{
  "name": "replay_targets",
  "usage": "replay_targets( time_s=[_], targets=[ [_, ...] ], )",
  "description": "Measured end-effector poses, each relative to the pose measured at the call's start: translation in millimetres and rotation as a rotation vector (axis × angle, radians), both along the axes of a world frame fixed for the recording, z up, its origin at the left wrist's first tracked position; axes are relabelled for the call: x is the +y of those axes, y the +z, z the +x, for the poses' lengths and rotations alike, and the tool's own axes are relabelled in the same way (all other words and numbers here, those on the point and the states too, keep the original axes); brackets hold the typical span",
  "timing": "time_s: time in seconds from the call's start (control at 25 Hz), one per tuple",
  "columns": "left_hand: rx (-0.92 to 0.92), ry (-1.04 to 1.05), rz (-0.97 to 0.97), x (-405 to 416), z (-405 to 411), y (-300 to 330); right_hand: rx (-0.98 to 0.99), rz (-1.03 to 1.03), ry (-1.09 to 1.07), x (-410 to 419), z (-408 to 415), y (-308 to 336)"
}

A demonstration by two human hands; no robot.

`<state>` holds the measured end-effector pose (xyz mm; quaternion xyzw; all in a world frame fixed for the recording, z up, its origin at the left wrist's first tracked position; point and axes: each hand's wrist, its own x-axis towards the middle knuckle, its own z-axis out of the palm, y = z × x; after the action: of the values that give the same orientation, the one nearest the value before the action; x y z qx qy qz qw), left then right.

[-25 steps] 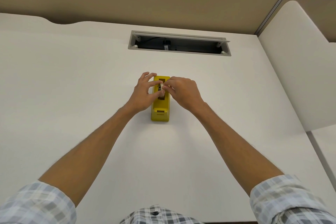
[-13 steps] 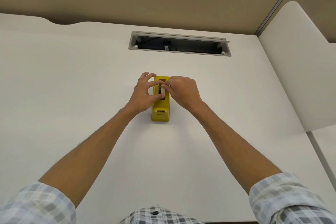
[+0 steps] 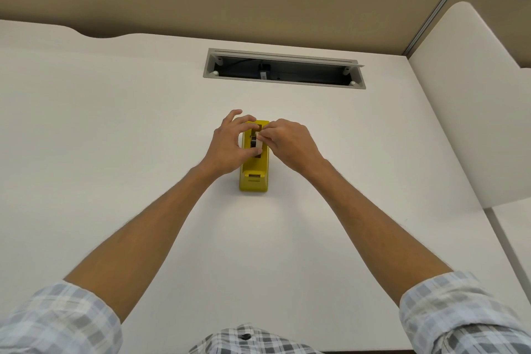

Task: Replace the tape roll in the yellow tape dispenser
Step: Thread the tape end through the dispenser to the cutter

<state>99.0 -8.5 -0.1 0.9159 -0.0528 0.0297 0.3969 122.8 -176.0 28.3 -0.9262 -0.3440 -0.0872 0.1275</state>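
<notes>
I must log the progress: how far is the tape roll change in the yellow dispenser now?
In the middle. The dispenser stands on the desk. Both the left hand and the right hand pinch the tape roll at its slot. Whether this roll is old or new, I cannot tell. Left to do: seat it and let go.

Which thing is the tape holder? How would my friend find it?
Look at the big white desk, below the long grey slot at its back. Right in the middle, between the left hand and the right hand, sits the tape dispenser. It is the only bright yellow thing there.
</notes>
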Motion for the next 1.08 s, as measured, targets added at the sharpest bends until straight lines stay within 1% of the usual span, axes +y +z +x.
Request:
replay_targets(
  time_s=[0.16,0.4,0.72,0.88,1.08],
  targets=[
    [0.042,-0.054,0.074,4.0,2.3,-2.2,-0.028,-0.051,0.051,-1.5,1.6,2.0],
    [0.052,-0.070,0.054,3.3,-1.9,5.1,-0.045,-0.129,0.090,0.2,1.8,2.8],
    [0.118,-0.030,0.023,5.0,-2.3,1.0,-0.054,-0.100,0.049,4.3,0.9,2.3],
    [0.089,-0.046,0.007,4.4,-5.6,3.5,-0.058,-0.038,0.017,4.9,-2.8,2.4],
    [0.069,-0.064,0.011,4.4,-5.8,1.9,-0.073,-0.074,0.022,5.4,-3.2,3.3]
  ],
)
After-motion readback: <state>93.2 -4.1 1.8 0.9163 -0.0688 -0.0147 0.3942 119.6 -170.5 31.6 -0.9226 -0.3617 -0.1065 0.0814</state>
